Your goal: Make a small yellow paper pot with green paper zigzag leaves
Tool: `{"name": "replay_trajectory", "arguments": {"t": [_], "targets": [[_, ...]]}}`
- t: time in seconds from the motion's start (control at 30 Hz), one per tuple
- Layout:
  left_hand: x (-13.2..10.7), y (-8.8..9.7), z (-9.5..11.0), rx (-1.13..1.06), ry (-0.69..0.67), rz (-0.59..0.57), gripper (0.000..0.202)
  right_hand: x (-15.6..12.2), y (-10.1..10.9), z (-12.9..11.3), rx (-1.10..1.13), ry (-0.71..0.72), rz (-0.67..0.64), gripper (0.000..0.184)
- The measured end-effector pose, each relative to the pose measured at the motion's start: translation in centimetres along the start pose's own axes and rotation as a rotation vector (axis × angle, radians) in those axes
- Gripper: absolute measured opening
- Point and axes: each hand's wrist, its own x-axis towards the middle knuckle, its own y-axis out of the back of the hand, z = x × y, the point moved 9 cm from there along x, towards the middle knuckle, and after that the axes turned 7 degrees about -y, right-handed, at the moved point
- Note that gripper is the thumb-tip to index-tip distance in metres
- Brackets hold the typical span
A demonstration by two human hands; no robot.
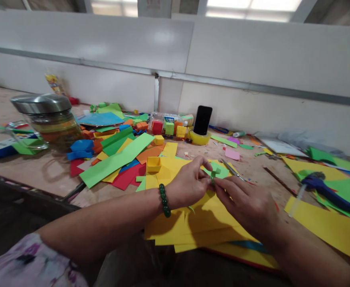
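My left hand [189, 181], with a green bead bracelet [164, 200] on its wrist, pinches a small green folded paper piece [213, 174]. The fingertips of my right hand [249, 201] close on the same piece from the other side, partly covering it. Beneath both hands lies a stack of yellow paper sheets [189, 229]. Just past my fingers are a light green paper scrap [222, 170] and a pair of scissors [233, 169], partly hidden by my right hand. A small open yellow paper box [153, 164] stands left of my left hand.
A lidded glass jar [53, 129] and blue paper pieces [80, 149] are at left, near colored paper strips [117, 159]. Small paper cubes [169, 128] line the back. A phone [202, 119] leans in a yellow tape roll [199, 137]. A blue-handled tool [330, 191] lies right.
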Motion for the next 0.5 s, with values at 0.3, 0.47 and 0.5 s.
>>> {"name": "replay_trajectory", "arguments": {"t": [0.3,0.47,0.5], "targets": [[-0.4,-0.3,0.9,0.025,-0.093,-0.035,0.032,-0.5,-0.5,0.7,0.044,-0.07,-0.037,0.006],[-0.7,-0.2,2.3,0.06,-0.206,-0.037,0.034,-0.3,-0.1,2.5,0.22,-0.199,-0.004,0.009],[-0.7,-0.3,2.4,0.042,-0.214,-0.038,0.033,-0.2,0.0,2.8,0.241,-0.218,0.004,0.01]]}}
